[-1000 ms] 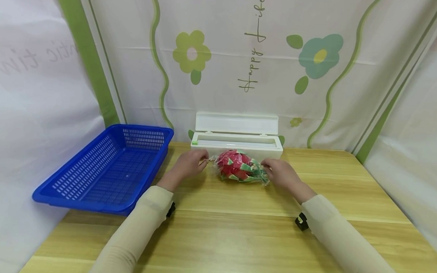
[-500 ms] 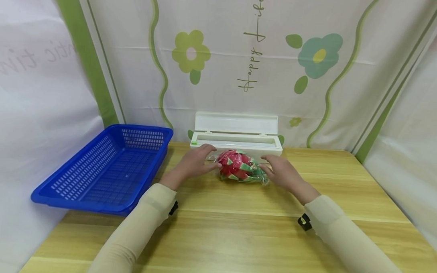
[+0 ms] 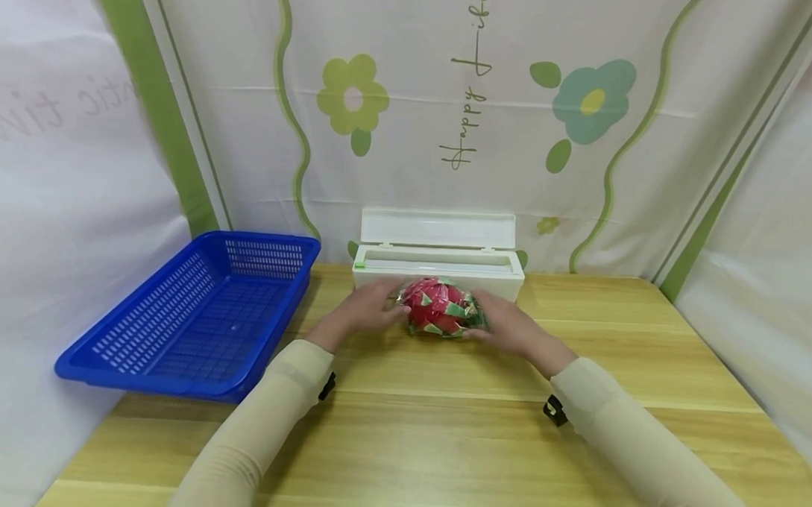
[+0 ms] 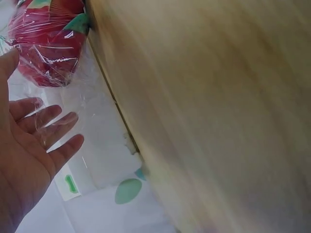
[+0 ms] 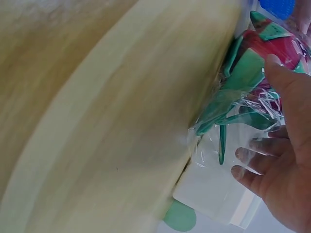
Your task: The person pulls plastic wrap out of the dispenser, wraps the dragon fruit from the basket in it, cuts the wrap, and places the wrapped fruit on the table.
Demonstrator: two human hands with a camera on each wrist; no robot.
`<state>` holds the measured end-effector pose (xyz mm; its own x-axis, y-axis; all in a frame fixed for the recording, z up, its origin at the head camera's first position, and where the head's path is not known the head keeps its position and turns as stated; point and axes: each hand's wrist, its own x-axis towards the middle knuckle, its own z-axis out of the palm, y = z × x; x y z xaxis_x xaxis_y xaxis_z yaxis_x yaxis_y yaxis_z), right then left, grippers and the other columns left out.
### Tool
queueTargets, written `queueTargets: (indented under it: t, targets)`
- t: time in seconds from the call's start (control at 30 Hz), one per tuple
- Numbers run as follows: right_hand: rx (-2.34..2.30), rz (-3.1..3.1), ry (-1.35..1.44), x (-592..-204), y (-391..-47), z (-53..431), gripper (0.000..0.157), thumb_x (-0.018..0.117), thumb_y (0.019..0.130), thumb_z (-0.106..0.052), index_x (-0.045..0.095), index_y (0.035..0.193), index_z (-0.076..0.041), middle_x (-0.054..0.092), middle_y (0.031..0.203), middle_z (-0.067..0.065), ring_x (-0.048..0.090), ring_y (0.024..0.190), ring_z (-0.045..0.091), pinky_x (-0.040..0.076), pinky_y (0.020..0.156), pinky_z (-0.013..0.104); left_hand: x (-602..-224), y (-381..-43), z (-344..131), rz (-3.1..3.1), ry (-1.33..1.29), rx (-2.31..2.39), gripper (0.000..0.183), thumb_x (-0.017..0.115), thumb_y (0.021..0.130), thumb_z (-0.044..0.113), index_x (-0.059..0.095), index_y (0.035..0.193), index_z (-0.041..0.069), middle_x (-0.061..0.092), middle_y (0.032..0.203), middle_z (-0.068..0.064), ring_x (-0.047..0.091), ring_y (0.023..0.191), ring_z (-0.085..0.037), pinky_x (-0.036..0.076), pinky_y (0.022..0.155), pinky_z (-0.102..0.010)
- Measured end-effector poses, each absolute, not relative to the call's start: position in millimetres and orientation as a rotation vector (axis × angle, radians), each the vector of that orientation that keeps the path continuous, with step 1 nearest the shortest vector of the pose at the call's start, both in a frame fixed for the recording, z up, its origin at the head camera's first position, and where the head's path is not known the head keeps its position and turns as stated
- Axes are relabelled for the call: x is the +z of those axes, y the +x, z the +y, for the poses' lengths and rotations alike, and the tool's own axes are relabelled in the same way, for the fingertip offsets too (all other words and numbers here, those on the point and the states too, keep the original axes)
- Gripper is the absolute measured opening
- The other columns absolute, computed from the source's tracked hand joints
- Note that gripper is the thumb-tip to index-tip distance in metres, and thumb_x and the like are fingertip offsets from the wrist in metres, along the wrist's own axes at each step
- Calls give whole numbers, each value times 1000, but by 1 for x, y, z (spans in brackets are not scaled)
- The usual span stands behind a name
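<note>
A red dragon fruit (image 3: pixel 438 307) with green scales, wrapped in clear cling film, lies on the table in front of a white cling film dispenser (image 3: pixel 378 281). At its left end is my left hand (image 3: pixel 370 306). In the left wrist view the fingers (image 4: pixel 58 128) are spread behind loose film and the thumb is at the fruit's side. My right hand (image 3: pixel 511 326) is at the green-tipped end. The right wrist view shows that thumb (image 5: pixel 279 73) over the wrapped fruit (image 5: pixel 272 46), with the other fingers loosely bent beside the film's loose end.
A blue plastic basket (image 3: pixel 268 353) stands on the left of the wooden table (image 3: pixel 433 441). The dispenser's lid (image 3: pixel 440 228) is raised against the printed curtain (image 3: pixel 409 157) at the back. White cloth walls rise on both sides.
Both hands have let go of the twisted film ends. The left hand opened and moved right to the fruit; the right hand has moved left over the film's loose end. The fruit stayed in place.
</note>
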<state>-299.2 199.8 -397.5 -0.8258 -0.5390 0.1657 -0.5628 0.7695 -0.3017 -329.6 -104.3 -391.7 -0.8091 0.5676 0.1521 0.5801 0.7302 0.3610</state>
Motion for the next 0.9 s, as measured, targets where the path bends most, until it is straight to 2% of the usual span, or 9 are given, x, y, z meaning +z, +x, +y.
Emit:
queueTargets:
  t: [0.17, 0.33, 0.4, 0.5, 0.63, 0.77, 0.9]
  targets:
    - [527, -2904, 911, -400, -300, 199, 81, 76, 85, -31, 31, 144, 1, 48, 137, 23, 46, 126, 38, 37, 105, 51, -392, -329, -104, -2893, -977, -668, 54, 50, 101, 36, 36, 151, 19, 46, 145, -9, 42, 133, -27, 34, 108, -44]
    - [544, -2921, 912, -403, -302, 199, 83, 77, 84, -27, 29, 145, 2, 49, 136, 24, 46, 126, 39, 36, 105, 51, -392, -329, -102, -2947, -933, -676, 44, 43, 104, 32, 51, 142, 12, 58, 134, -10, 50, 126, -26, 38, 105, -42]
    - [553, -2934, 909, -404, -304, 198, 85, 78, 84, -27, 27, 146, 2, 47, 137, 24, 46, 127, 39, 35, 106, 51, -392, -329, -102, -2958, -907, -701, 40, 43, 105, 30, 58, 136, 10, 63, 125, -8, 55, 120, -24, 41, 102, -41]
    - [557, -2943, 917, -405, -305, 197, 87, 78, 83, -25, 26, 146, 3, 47, 137, 26, 46, 126, 40, 35, 106, 51, -393, -330, -103, -2969, -871, -757, 33, 44, 105, 25, 66, 122, 8, 67, 107, -7, 61, 101, -21, 48, 91, -39]
    - [536, -2938, 930, -405, -305, 197, 86, 79, 83, -22, 25, 145, 5, 49, 134, 29, 49, 123, 43, 37, 104, 53, -394, -333, -106, -2952, -873, -811, 30, 44, 105, 22, 68, 109, 6, 65, 91, -8, 57, 81, -19, 47, 76, -37]
    - [515, -2921, 949, -405, -305, 197, 83, 79, 83, -18, 26, 143, 5, 50, 132, 30, 50, 121, 44, 39, 102, 53, -394, -335, -107, -2920, -890, -848, 32, 43, 105, 23, 69, 103, 5, 63, 87, -7, 55, 80, -18, 46, 74, -36]
    - [518, -2912, 958, -406, -306, 197, 82, 78, 83, -15, 25, 142, 6, 50, 131, 31, 50, 121, 44, 39, 102, 53, -395, -337, -107, -2902, -882, -873, 33, 44, 105, 23, 67, 91, 2, 57, 76, -5, 52, 73, -19, 44, 69, -35]
